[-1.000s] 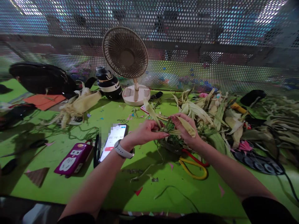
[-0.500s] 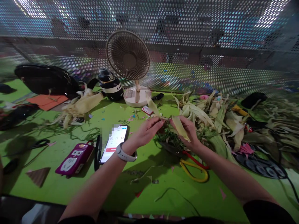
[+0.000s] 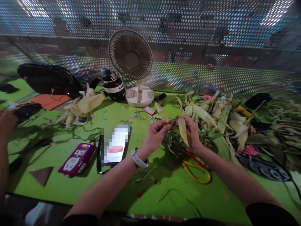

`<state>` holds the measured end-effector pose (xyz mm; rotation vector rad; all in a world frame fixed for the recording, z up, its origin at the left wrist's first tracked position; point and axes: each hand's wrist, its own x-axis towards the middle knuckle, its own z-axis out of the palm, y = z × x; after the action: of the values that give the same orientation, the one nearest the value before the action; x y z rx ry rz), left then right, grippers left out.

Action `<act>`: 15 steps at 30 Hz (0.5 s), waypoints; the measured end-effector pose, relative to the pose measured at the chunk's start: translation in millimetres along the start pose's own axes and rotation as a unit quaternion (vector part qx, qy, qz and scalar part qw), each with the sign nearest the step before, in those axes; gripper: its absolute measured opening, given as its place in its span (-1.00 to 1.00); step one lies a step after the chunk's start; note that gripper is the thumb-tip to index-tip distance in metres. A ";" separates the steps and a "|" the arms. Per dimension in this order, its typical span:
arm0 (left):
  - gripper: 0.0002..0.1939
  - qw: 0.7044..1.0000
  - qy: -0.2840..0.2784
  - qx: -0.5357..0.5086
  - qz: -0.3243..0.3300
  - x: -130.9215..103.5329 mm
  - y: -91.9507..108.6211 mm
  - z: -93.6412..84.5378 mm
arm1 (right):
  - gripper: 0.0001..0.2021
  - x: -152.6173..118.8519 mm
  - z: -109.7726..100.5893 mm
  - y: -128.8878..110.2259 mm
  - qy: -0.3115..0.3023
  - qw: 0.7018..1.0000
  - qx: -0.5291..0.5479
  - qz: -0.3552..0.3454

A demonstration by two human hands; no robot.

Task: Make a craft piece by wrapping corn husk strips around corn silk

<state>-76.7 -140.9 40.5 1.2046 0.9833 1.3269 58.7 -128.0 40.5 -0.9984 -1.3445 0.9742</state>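
Note:
Pale corn husk strips [image 3: 182, 130] hang from between my two hands, one strip falling over the right fingers. My left hand [image 3: 154, 138], with a grey band at the wrist, pinches the husk piece from the left. Close beside it, my right hand [image 3: 191, 133] is closed on the same piece. Thin green shreds [image 3: 175, 139] lie beneath both hands. Just below them rest scissors with red and yellow handles [image 3: 197, 175]. A heap of dry husks [image 3: 199, 113] spreads to the right.
A fan [image 3: 139, 96], a dark bottle [image 3: 113, 86] and a black bag [image 3: 48, 80] stand at the back. A phone [image 3: 116, 146] and purple case [image 3: 77, 159] lie left. Another person's hand [image 3: 7, 125] is at the left edge. Pink paper [image 3: 249, 150] lies right.
My left hand has moved slightly right, closer to my right hand, and the husk strip now hangs more upright. Another person's hand and arm have come in at the left edge.

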 end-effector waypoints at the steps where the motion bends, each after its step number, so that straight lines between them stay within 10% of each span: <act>1: -0.79 0.999 0.019 -0.029 -0.009 0.6 0.3 0.1 | -0.80 1.0 -0.2 -0.3 0.010 1.000 0.011 0.008; 8: -0.67 0.987 -0.009 -0.061 -0.149 0.7 8.1 -4.7 | -0.80 5.3 -3.3 2.4 0.008 1.000 0.022 -0.002; 15: -0.73 0.990 -0.107 0.093 -0.027 1.2 6.0 -6.5 | -0.79 3.1 -1.4 4.9 -0.041 0.998 -0.043 -0.019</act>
<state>-84.0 -140.0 45.5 1.4188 0.9929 1.0560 60.2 -123.6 36.8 -1.0024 -1.4791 0.9430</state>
